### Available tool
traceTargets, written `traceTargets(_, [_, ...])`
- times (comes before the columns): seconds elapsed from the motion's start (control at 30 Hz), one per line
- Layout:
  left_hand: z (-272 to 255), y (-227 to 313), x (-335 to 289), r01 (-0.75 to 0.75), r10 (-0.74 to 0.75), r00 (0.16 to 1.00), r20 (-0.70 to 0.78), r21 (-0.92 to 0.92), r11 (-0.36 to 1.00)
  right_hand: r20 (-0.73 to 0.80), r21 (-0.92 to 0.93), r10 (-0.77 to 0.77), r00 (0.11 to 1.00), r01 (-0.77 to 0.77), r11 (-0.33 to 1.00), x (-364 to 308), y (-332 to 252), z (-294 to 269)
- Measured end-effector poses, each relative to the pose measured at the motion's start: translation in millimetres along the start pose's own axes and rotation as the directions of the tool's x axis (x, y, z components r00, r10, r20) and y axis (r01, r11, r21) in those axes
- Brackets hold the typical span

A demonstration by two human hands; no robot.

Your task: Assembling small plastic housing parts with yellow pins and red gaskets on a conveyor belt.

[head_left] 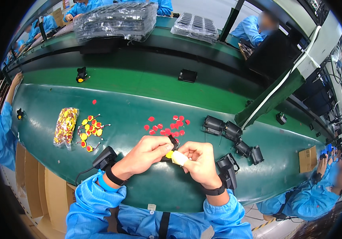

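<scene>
My left hand (149, 153) and my right hand (199, 161) meet over the near middle of the green table (151, 187). The left fingers are closed around a small black plastic part (173, 140), mostly hidden behind them. Between the hands shows a small yellow disc (169, 154), pinched by my right fingertips against the black part. A whitish cover (179, 158) wraps a digit of the right hand. Just beyond lie several red round pieces (167, 130). Further left is a loose heap of yellow-and-red discs with short wires (90, 129).
A clear bag (66, 125) of similar discs lies at left. Black housings (213, 124) cluster at right; other black units (105, 158) (227, 169) flank my forearms. Beyond runs a green belt (139, 83) carrying black parts. Cardboard boxes (53, 195) stand lower left. Co-workers sit around.
</scene>
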State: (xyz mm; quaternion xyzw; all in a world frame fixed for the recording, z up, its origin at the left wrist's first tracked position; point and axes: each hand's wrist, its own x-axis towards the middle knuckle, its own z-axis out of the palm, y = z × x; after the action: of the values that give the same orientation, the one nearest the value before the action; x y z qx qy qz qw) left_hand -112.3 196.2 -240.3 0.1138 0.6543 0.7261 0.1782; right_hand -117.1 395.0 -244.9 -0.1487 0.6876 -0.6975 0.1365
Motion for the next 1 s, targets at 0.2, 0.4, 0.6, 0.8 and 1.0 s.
traceTargets(0.2, [-4,0,-4,-0.046,0.047,0.998,0.039,-0.039,0.998,0.014,0.125,0.097,0.995,-0.098,0.987,-1,-9,5])
traceTargets(0.4, [-4,-2,-8,-0.124,0.125,0.992,-0.009,-0.214,0.969,-0.034,-0.155,-0.122,0.992,0.115,0.981,0,-3,10])
traceTargets(0.6, [3,0,-13,-0.08,0.099,0.995,0.02,-0.438,0.895,0.092,0.022,-0.126,0.988,0.125,0.992,3,9,15])
traceTargets(0.8, [10,1,-14,-0.116,0.107,0.993,-0.044,-0.407,0.906,-0.051,-0.071,-0.275,0.96,0.271,0.96,2,15,26])
traceTargets(1.0, [8,-2,-9,-0.042,0.04,0.999,-0.015,-0.457,0.888,-0.096,-0.109,-0.245,0.965,0.235,0.966,5,23,21])
